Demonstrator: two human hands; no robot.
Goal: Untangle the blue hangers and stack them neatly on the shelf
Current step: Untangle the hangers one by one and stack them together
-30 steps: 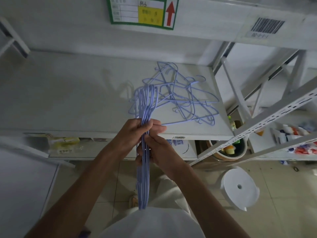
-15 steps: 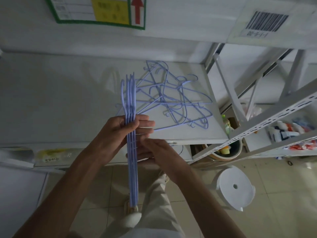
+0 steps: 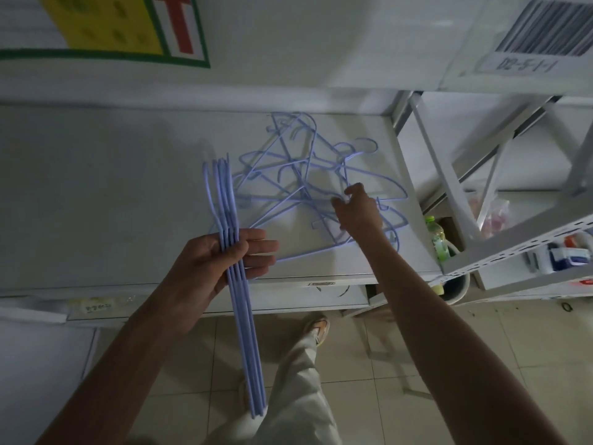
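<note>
While the fingers [image 3: 253,252] of the left hand [image 3: 205,268] clamp a squared-up bundle of blue hangers [image 3: 239,284] on edge, the right hand [image 3: 357,210] hovers half-open and empty over the tangled hangers [image 3: 305,184] on the shelf [image 3: 112,194]. Sorting looks midway; next, pinch one hook and lift it free.

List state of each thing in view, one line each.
left hand: shut on hanger bundle
hanger bundle: aligned, held, lower end hanging below shelf edge
right hand: open, over hanger pile
hanger pile: tangled, lying on shelf
shelf: bare left of pile
</note>
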